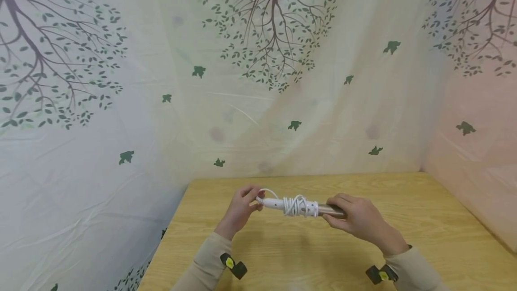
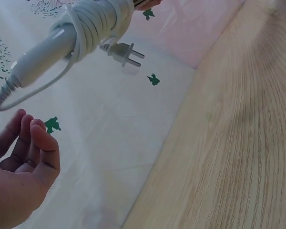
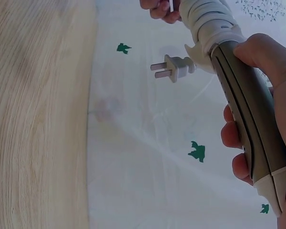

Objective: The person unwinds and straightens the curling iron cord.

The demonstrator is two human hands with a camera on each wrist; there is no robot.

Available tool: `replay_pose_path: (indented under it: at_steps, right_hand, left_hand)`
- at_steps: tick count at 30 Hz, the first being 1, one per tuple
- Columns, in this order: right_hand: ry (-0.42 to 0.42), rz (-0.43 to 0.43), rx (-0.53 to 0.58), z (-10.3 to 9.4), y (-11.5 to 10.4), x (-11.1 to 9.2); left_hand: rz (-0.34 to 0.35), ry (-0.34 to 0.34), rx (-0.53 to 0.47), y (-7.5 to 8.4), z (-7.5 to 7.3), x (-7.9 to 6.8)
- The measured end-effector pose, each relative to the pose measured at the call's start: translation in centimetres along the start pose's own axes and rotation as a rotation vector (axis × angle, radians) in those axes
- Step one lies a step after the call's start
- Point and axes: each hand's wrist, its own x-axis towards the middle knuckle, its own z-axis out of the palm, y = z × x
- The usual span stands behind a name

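Note:
A hair straightener point(image 1: 274, 204) with a white handle and a bronze-brown barrel is held up level above the table. Its white power cord point(image 2: 88, 31) is wound in several turns round the handle, and the two-pin plug point(image 3: 176, 68) hangs free beside the coils. My right hand point(image 1: 357, 217) grips the brown barrel, thumb along one side and fingers curled round the other. At the opposite end, my left hand point(image 1: 241, 208) pinches the cord where it leaves the handle tip; the exact contact is partly hidden. A short loop of cord arcs from there to the coils.
Below both hands lies a wood-grain table point(image 1: 266, 255). Pale fabric walls point(image 1: 250, 120) printed with trees and green leaves stand behind it and at both sides. Each sleeve wears a dark strap piece point(image 1: 238, 269) with a yellow mark.

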Motion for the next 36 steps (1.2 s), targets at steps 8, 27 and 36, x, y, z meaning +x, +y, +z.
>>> replay_pose_path:
  at_steps: [8, 27, 36]
  right_hand:
    - [-0.018, 0.011, 0.023, 0.1, -0.1, 0.3]
    - [0.001, -0.023, 0.117, -0.2, -0.8, 1.0]
    - [-0.053, 0.005, 0.111, -0.1, -0.9, 0.9]
  left_hand:
    - [0.034, 0.001, 0.004, -0.8, -0.7, 1.1]
    - [0.243, -0.302, 0.404, -1.0, 1.1, 2.5]
    - [0.311, -0.496, 0.29, -0.6, 2.5, 1.8]
